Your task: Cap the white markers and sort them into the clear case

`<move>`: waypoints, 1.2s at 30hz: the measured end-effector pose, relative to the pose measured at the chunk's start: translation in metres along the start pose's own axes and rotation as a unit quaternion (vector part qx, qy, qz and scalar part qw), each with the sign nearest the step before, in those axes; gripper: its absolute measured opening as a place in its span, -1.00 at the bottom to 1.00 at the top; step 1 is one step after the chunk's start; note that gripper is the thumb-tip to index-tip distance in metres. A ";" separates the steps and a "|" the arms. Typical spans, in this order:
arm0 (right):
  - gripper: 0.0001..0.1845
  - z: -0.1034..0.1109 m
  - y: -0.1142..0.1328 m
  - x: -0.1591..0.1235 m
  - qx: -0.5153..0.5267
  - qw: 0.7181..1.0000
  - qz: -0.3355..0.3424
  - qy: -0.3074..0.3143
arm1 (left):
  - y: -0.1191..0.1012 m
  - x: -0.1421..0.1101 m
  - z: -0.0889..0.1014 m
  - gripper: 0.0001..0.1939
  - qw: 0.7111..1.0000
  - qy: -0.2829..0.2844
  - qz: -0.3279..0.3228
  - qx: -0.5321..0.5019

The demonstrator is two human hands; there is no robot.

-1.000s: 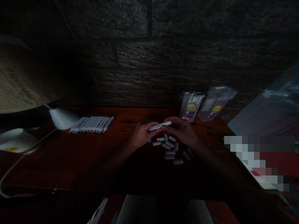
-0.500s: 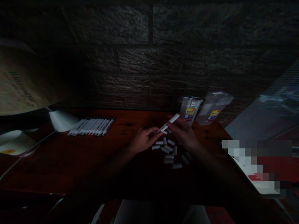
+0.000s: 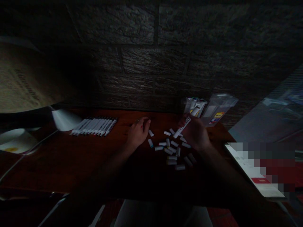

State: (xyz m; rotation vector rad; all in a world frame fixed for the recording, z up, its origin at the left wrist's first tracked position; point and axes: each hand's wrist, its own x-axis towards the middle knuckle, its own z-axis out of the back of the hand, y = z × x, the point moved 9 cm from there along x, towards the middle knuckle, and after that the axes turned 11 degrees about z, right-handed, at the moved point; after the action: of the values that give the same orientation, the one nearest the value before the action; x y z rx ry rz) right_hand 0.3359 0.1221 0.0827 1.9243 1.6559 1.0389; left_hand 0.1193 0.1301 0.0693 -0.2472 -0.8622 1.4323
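Note:
My right hand (image 3: pixel 195 132) grips a white marker (image 3: pixel 186 123), tilted up to the right, its upper end close to a clear marker case (image 3: pixel 194 105). My left hand (image 3: pixel 137 132) rests on the dark red table (image 3: pixel 94 157) with its fingers loosely curled; nothing shows in it. A loose cap (image 3: pixel 151 133) lies just right of its fingertips. Several white marker caps (image 3: pixel 172 151) are scattered on the table between and below my hands.
A row of white markers (image 3: pixel 94 126) lies side by side at the back left. A second clear case (image 3: pixel 219 108) leans beside the first, against a dark brick wall. White paper (image 3: pixel 65 119) lies at the left, a flat booklet (image 3: pixel 255 171) at the right.
My hands have separated. The right hand carried the marker up and right toward the clear case. The left hand let go, moved left and settled on the table.

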 end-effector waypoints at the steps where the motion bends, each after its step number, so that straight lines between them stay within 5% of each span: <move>1: -0.71 -0.001 0.005 0.000 0.003 1.000 0.004 0.001 | 0.004 0.001 -0.005 -0.63 1.000 0.016 0.007 0.019; 5: -0.36 -0.002 0.015 -0.004 -0.022 1.000 -0.003 0.013 | 0.002 -0.004 -0.030 -0.64 0.993 0.112 -0.015 0.023; 8: -0.27 -0.001 0.013 -0.005 -0.032 0.999 -0.014 0.024 | -0.010 -0.011 -0.035 -0.67 0.988 0.143 -0.047 -0.035; 17: -0.26 0.005 0.009 -0.004 -0.080 0.996 -0.014 0.031 | -0.024 -0.012 -0.016 -0.74 0.989 0.070 -0.096 -0.088; 36: -0.37 0.003 0.006 0.000 -0.089 0.996 -0.009 0.014 | -0.019 -0.012 -0.022 -0.72 0.989 0.093 -0.073 -0.090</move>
State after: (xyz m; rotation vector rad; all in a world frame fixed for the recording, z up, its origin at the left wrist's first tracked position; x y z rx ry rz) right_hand 0.3417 0.1212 0.0853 1.7840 1.5367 1.1687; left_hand 0.1489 0.1234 0.0614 -0.4386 -0.8391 1.1776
